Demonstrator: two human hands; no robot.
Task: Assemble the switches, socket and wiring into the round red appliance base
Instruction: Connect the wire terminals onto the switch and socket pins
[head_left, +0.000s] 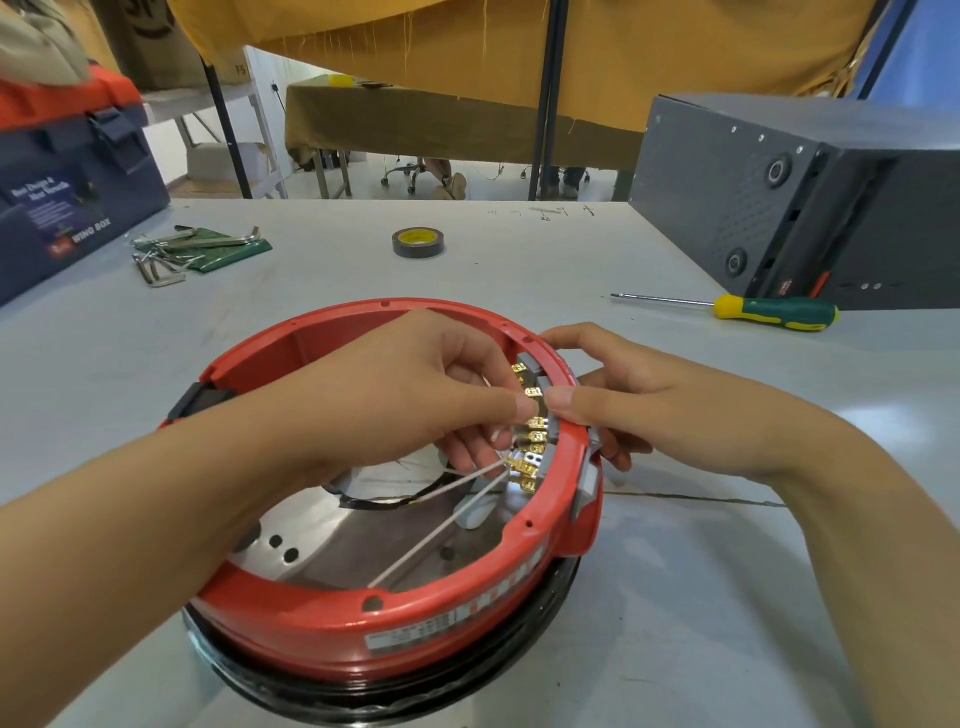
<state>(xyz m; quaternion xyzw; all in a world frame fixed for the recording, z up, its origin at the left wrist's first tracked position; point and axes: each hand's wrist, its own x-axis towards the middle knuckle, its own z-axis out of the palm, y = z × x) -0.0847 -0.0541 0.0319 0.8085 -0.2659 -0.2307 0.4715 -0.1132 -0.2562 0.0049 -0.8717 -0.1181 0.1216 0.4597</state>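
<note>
Red round base (322, 623) sits on the grey worktop (675, 597). Left hand (415, 395) reaches inside it and pinches a white wire (441, 530) by the gold switch pins (532, 447). Right hand (618, 400) grips the rim there, thumb on top

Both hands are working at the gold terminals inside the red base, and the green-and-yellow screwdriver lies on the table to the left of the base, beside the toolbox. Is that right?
Not quite. The head view shows the screwdriver on the table to the right of the red base, beside the dark grey metal box. Both the left hand and right hand are at the gold terminals.
</note>
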